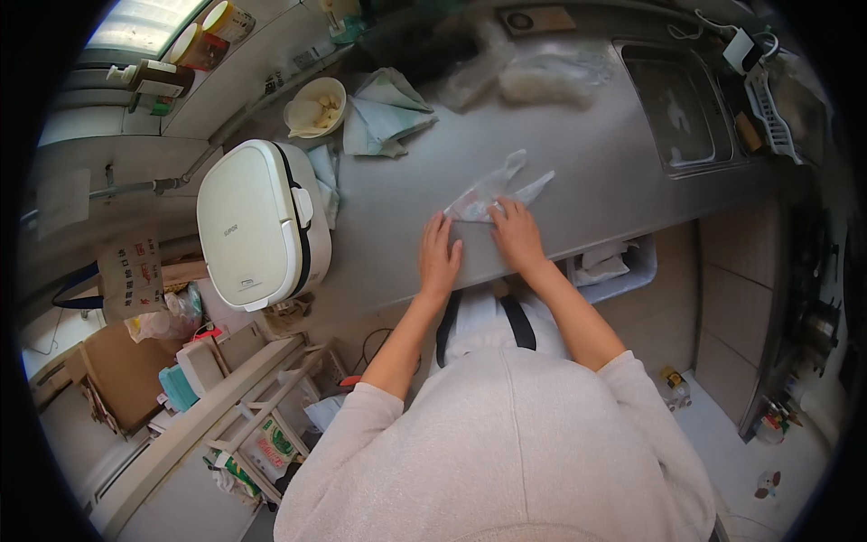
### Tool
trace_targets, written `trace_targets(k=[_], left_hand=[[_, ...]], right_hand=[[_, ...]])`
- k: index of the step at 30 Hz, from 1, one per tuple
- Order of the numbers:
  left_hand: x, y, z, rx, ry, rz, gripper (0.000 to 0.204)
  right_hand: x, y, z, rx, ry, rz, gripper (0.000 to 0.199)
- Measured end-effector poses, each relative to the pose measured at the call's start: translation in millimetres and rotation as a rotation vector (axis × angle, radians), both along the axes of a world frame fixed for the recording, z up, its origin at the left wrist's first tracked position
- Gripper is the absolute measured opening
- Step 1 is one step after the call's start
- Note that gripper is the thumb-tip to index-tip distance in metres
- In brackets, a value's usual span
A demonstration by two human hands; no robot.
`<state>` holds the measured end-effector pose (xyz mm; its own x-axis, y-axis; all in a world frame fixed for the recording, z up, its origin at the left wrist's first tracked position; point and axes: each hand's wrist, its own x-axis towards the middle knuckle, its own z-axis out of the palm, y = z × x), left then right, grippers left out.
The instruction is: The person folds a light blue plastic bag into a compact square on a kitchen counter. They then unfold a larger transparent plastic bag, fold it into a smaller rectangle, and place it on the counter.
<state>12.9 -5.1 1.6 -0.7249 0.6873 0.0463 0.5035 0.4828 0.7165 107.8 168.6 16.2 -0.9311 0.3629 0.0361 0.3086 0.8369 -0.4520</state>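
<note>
A thin white translucent plastic bag [479, 203] lies on the steel counter, flattened to a rough triangle with two handle-like strips pointing away to the right. My left hand [439, 260] rests at the bag's near left corner, fingers stretched forward and thumb apart. On its near right side, my right hand [517, 237] lays its fingertips on the plastic. Both hands are open, pressing from above rather than gripping. The bag's near edge is partly covered by my right fingers.
A white rice cooker [248, 226] stands left on the counter [388, 235]. Behind it are a bowl [316, 107] of pale pieces and crumpled greenish bags [384, 113]. Clear bags [542, 77] lie at the back. A sink [677, 108] is right; a bin [623, 280] stands below the front edge.
</note>
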Motion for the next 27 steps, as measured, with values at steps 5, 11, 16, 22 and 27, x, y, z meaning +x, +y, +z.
trace_targets(k=[5,11,16,22,27], left_hand=[[21,29,0,0.426,-1.0,0.689,0.042],[-9,54,-12,0.505,-1.609,0.654,0.028],[-18,56,-4,0.48,-1.457,0.452,0.02],[-50,53,55,0.341,-1.363,0.107,0.022],[-57,44,55,0.339,-1.271,0.24,0.023]], right_hand=[[-9,5,-4,-0.211,0.154,-0.081,0.025],[-6,-9,3,-0.421,0.195,-0.113,0.022],[-7,2,36,-0.175,0.349,-0.056,0.039],[-3,47,72,-0.263,-0.033,0.141,0.087],[11,19,60,-1.106,-0.083,-0.029,0.089]])
